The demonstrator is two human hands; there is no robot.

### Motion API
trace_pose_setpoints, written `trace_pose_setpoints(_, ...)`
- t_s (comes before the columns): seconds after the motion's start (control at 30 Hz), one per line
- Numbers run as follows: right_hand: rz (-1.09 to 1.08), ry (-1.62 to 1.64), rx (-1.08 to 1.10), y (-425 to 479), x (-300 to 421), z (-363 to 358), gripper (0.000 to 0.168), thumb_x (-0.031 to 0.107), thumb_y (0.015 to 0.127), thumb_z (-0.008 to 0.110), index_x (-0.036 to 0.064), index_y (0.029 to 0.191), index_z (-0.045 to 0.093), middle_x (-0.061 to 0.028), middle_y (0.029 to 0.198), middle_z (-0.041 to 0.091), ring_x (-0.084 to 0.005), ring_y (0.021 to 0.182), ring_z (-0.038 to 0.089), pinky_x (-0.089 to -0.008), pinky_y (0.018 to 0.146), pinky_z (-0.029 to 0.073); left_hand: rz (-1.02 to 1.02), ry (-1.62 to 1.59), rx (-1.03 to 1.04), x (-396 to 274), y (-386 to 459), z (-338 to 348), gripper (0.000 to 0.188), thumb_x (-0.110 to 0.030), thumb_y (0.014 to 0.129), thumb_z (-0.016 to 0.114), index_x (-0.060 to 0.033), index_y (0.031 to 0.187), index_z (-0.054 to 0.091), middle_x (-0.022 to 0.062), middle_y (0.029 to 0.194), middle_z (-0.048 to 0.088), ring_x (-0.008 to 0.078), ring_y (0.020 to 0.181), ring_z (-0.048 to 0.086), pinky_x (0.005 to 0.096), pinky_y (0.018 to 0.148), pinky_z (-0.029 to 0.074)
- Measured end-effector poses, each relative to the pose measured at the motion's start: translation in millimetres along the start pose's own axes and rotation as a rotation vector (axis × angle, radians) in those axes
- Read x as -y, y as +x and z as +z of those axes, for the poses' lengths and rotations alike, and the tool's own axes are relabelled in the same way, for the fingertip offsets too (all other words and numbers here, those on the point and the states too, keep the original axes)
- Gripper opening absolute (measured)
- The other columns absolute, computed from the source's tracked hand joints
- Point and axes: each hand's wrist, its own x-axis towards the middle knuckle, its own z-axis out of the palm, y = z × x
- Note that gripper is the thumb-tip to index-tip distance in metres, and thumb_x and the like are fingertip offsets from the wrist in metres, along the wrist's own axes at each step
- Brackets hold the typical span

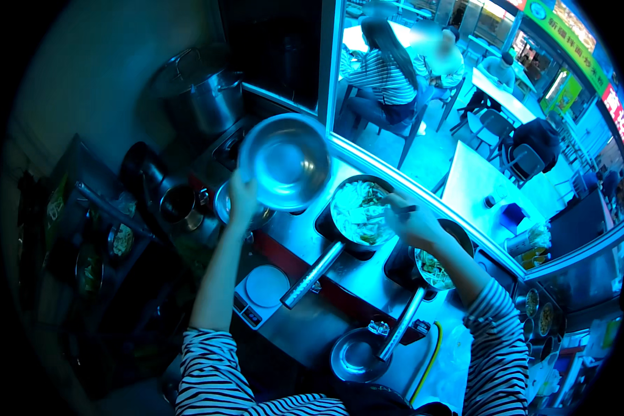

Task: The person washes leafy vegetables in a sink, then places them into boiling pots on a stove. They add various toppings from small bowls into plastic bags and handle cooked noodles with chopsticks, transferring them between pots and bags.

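Note:
My left hand grips the rim of a wide stainless steel bowl, which is tilted so its inside faces me and looks bare. Over the right edge of a long-handled pan is my right hand, blurred. A small dark thing shows at its fingers, but I cannot tell what it is or whether it is held. Pale noodle-like strips and greens fill this pan. A second long-handled pan holds similar food, partly hidden by my right forearm.
A digital kitchen scale and a shallow metal bowl stand on the near side, beside a yellow hose. Left are a large stockpot and a dark pot. Past the window frame, people sit at tables.

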Motion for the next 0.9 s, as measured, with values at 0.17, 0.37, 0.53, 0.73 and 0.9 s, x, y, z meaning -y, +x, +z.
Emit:
trace_pose_setpoints(0.17,0.143,0.224,-0.261,-34.3,-31.8,-6.0,0.013,0.013,0.076,0.054,0.002,0.082,0.055,-0.0137,0.067,0.056,-0.0251,0.060,0.056,-0.0333,0.053,0.043,-0.801,0.136,-0.111,76.0,-16.8,-66.5,0.031,-0.022,0.084,0.040,0.0001,0.103,0.051,0.0137,0.089,0.057,0.0220,0.075,0.060,0.0331,0.055,0.053)
trace_pose_setpoints(0.37,0.111,0.383,-0.271,-34.4,-21.5,12.1,0.013,0.012,0.081,0.054,0.000,0.086,0.058,-0.0033,0.062,0.053,-0.0093,0.056,0.049,-0.0226,0.050,0.040,-0.970,0.376,0.201,102.1,-24.9,-53.0,0.038,-0.032,0.084,0.043,0.0015,0.098,0.053,0.0113,0.074,0.060,0.0218,0.058,0.060,0.0323,0.045,0.052)
trace_pose_setpoints(0.53,0.182,0.400,-0.190,-37.3,-21.5,-2.6,0.014,0.012,0.080,0.054,0.000,0.087,0.059,-0.0055,0.066,0.057,-0.0096,0.059,0.054,-0.0228,0.054,0.045,-1.057,-0.199,0.168,119.0,-41.6,-50.9,0.033,-0.010,0.082,0.048,-0.0029,0.114,0.043,0.0154,0.105,0.050,0.0263,0.086,0.057,0.0309,0.059,0.053)
trace_pose_setpoints(0.73,0.049,0.490,-0.180,-32.8,7.7,-10.9,0.012,0.012,0.076,0.058,0.003,0.084,0.060,-0.0113,0.069,0.059,-0.0183,0.064,0.058,-0.0283,0.058,0.046,-0.639,0.066,0.116,83.0,-105.7,-108.9,0.034,-0.005,0.078,0.043,-0.0015,0.112,0.044,0.0115,0.099,0.054,0.0187,0.081,0.056,0.0289,0.062,0.049)
trace_pose_setpoints(0.9,-0.223,0.126,-0.076,-29.6,-11.8,69.5,0.015,0.011,0.073,0.057,0.005,0.087,0.058,-0.0127,0.073,0.055,-0.0288,0.065,0.056,-0.0348,0.056,0.046,-0.739,0.019,0.284,11.7,-227.5,-176.7,0.031,0.001,0.074,0.045,-0.0013,0.105,0.049,0.0088,0.092,0.056,0.0155,0.080,0.054,0.0284,0.069,0.045)
